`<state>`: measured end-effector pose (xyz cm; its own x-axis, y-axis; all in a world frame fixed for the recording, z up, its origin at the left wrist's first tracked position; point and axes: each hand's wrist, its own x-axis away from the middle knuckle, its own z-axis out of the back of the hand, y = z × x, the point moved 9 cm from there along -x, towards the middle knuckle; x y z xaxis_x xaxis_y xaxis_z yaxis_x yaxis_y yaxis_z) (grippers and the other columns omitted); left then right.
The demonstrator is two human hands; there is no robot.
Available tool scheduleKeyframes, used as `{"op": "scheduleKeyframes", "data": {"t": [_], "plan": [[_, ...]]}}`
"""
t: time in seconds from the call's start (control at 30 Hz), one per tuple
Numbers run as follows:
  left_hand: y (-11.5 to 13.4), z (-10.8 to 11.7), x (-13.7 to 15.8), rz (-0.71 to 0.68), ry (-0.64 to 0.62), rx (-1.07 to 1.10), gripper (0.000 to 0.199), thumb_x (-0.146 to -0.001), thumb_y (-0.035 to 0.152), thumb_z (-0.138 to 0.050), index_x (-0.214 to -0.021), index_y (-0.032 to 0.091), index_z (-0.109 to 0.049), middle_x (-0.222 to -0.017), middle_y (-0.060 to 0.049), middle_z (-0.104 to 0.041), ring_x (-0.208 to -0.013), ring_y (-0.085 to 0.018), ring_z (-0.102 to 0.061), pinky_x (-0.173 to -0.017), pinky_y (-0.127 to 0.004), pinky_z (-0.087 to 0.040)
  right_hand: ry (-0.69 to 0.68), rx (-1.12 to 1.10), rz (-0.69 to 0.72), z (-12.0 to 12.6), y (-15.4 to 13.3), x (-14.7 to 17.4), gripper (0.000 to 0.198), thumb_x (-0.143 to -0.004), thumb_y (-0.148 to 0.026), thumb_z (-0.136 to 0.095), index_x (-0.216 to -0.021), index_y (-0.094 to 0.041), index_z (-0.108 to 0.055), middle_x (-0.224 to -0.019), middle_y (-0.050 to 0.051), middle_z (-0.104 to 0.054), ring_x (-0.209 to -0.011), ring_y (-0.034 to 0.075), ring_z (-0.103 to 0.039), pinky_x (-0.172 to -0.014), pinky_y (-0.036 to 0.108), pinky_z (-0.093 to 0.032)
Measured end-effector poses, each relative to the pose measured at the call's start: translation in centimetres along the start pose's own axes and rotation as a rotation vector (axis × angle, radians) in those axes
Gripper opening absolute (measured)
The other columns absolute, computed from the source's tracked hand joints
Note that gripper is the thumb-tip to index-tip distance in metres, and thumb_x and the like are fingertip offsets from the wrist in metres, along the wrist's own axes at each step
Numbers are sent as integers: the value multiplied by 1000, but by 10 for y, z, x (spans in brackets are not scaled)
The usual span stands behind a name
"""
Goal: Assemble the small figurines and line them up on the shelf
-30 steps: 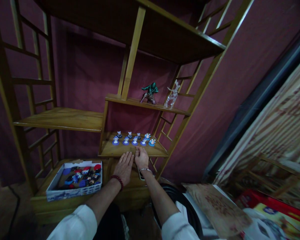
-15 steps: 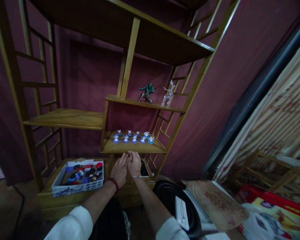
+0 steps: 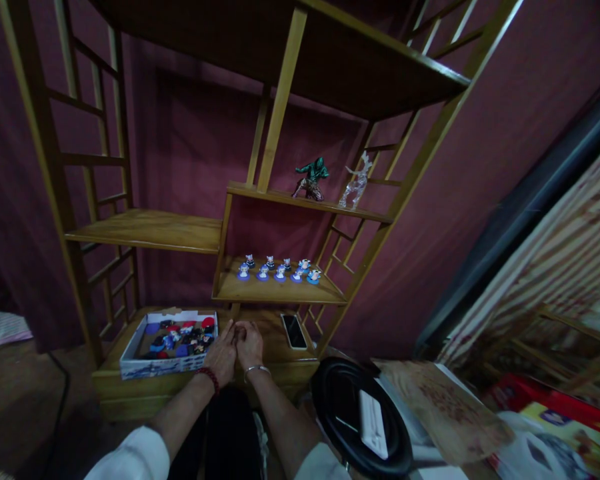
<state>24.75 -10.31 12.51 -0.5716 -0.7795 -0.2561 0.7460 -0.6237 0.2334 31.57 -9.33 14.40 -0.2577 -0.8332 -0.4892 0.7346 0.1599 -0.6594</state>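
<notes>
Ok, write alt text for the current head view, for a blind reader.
A person's left hand and right hand are close together beside an open box of small figures, below a wooden shelf holding nine figurines in two rows. A phone lies to their right.

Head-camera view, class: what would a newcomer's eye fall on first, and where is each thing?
Probably the small, bright figurines, standing in rows on the low shelf near the middle. Just above them, a dark green crouching figure shares a shelf with a clear, deer-like ornament. Lower down, the left hand and right hand are close together, between an open box of jumbled colourful pieces and a phone.
</notes>
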Motion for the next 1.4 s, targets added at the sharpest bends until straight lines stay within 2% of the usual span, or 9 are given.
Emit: {"op": "scheduleKeyframes", "data": {"t": [0.13,0.27,0.43,0.53,0.63,0.77,0.9,1.1,1.4], "plan": [[-11,-6,9,3,-20,-2,63,-59,1,-37,-123,1,-39,-133,-17,-34,-129,-18,-14,-106,-35,-18,-23,-29,-8,-16,2,10,31,-70,-5,-38,-79,-23,-62,-81,3,-62,-75,14,-59,-73,25,-47],[-14,-9,12,16,-25,-7,64,-56,-1,-38,-119,2,-44,-131,-16,-39,-127,-19,-20,-106,-33,-19,14,-42,31,-6,4,12,27,-72,-8,-40,-84,-21,-60,-83,4,-62,-79,15,-59,-73,26,-47],[13,-1,-2,-63,35,54,58,-59,-3,-36,-114,9,-51,-123,-12,-48,-123,-18,-30,-101,-33,-29,76,-100,85,39,7,1,22,-75,-16,-41,-90,-19,-58,-85,5,-64,-80,15,-59,-74,26,-47],[46,19,-18,-186,154,112,61,-62,-3,-34,-119,13,-45,-125,-8,-46,-121,-17,-32,-101,-35,-31,114,-116,119,71,5,-8,23,-77,-20,-41,-94,-18,-56,-86,5,-63,-82,15,-58,-78,27,-45],[73,37,-36,-228,199,100,51,-67,1,-35,-114,14,-50,-119,-9,-50,-117,-19,-35,-99,-38,-32,176,-119,138,105,4,-18,23,-79,-23,-39,-94,-17,-55,-85,6,-63,-80,15,-58,-77,27,-45],[98,59,-56,-278,277,39,48,-70,4,-34,-116,12,-48,-127,-9,-44,-121,-20,-29,-101,-37,-26,233,-100,86,142,15,-40,26,-82,-28,-38,-97,-17,-54,-88,7,-63,-80,15,-58,-75,26,-45],[97,67,-77,-208,286,-28,48,-74,7,-33,-121,9,-42,-133,-10,-36,-125,-20,-22,-102,-36,-22,341,-46,5,176,43,-68,29,-83,-31,-34,-99,-15,-53,-89,8,-63,-76,14,-58,-72,25,-45],[71,58,-98,-87,251,-128,44,-82,19,-27,-123,8,-39,-133,-13,-36,-127,-21,-20,-98,-38,-26,416,211,-125,208,93,-115,34,-76,-27,-44,-105,-10,-50,-99,14,-57,-88,20,-54,-80,30,-41],[70,52,-98,-127,361,-276,45,-83,23,-32,-125,9,-39,-132,-13,-38,-123,-22,-28,-101,-37,-22,205,433,-352,194,140,-160,63,-68,-29,-57,-124,-10,-34,-115,18,-49,-106,27,-48,-87,34,-37]]}}
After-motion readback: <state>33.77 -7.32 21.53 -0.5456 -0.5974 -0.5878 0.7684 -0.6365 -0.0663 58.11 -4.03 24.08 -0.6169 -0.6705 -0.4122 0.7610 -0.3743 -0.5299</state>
